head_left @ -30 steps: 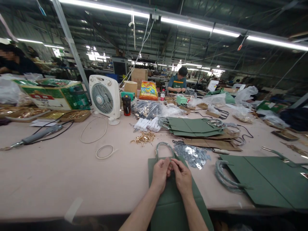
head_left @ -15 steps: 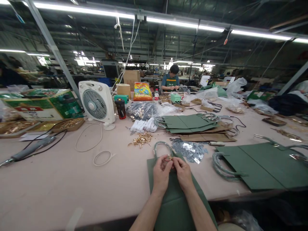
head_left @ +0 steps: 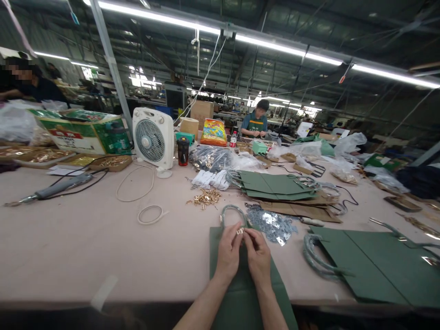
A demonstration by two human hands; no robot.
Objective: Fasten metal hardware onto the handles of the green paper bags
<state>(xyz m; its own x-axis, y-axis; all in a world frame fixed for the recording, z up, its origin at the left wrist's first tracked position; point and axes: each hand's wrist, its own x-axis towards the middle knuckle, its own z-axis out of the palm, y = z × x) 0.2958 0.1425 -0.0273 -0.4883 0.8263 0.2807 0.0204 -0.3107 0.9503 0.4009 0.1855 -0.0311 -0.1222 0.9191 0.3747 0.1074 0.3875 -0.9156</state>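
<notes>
A flat green paper bag [head_left: 240,293] with a grey rope handle [head_left: 232,211] lies in front of me and hangs over the table's near edge. My left hand [head_left: 227,251] and my right hand [head_left: 258,255] meet over its top edge. Both pinch a small metal fitting [head_left: 240,230] between their fingertips. A pile of silver metal plates [head_left: 271,222] lies just beyond my right hand. A heap of gold fittings [head_left: 205,198] sits further back to the left.
Stacks of green bags lie at right [head_left: 378,263] and centre [head_left: 275,183]. A white fan [head_left: 153,137], a dark cup [head_left: 182,151], a white cable coil [head_left: 150,214], a tool with a cord [head_left: 51,188] and boxes stand on the pink table [head_left: 85,243]. A person [head_left: 256,121] works at the far end, and another is at far left.
My hands have stayed together over the bag's top edge. The small metal fitting now shows more plainly between my fingertips. The view has shifted slightly.
</notes>
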